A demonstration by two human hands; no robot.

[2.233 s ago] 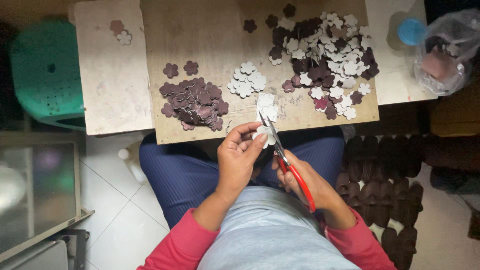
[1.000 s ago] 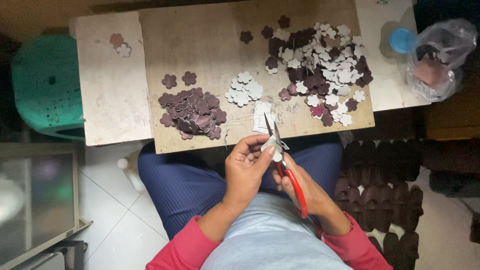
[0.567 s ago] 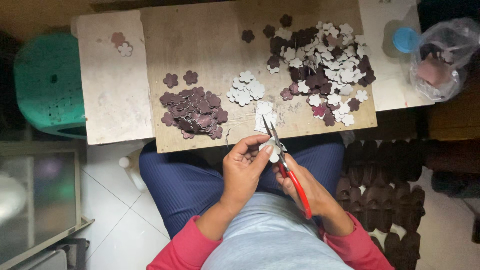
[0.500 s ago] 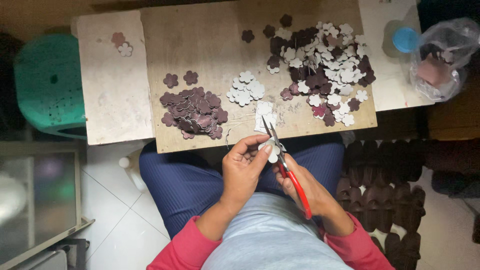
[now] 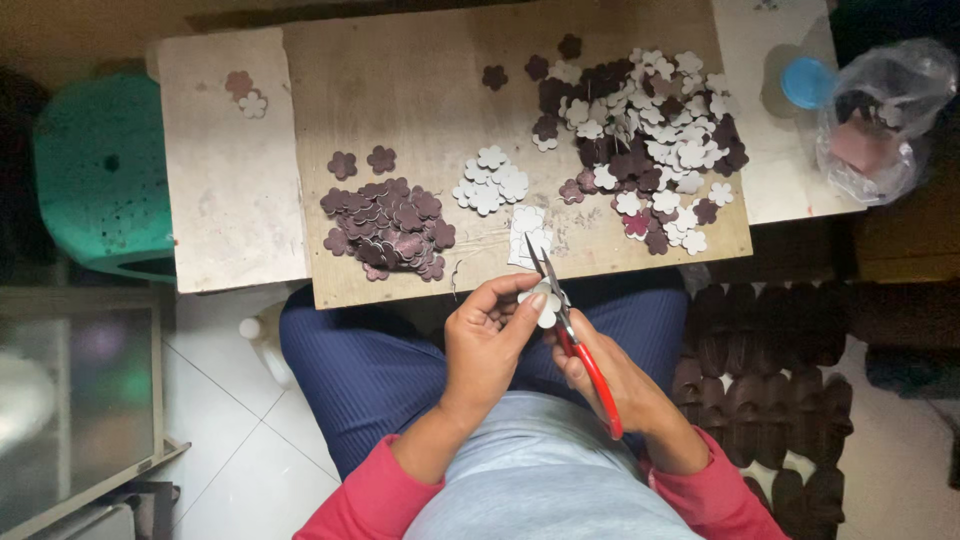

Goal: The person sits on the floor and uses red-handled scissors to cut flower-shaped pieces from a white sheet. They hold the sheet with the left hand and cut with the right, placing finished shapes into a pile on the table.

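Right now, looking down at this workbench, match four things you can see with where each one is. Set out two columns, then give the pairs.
Things
1. white flower cutout
2. red-handled snips
3. dark flower pile
4. blue cap

Places
A. in the right hand
B. far right of the table, beside a clear plastic bag
C. pinched in the left hand
D. on the wooden board, left of a small white pile

Pairs: 1-C, 2-A, 3-D, 4-B

Bare strip of surface (image 5: 420,80) open along far edge; dark flower pile (image 5: 385,228), white pile (image 5: 490,185), mixed heap (image 5: 650,140) block nearer half.
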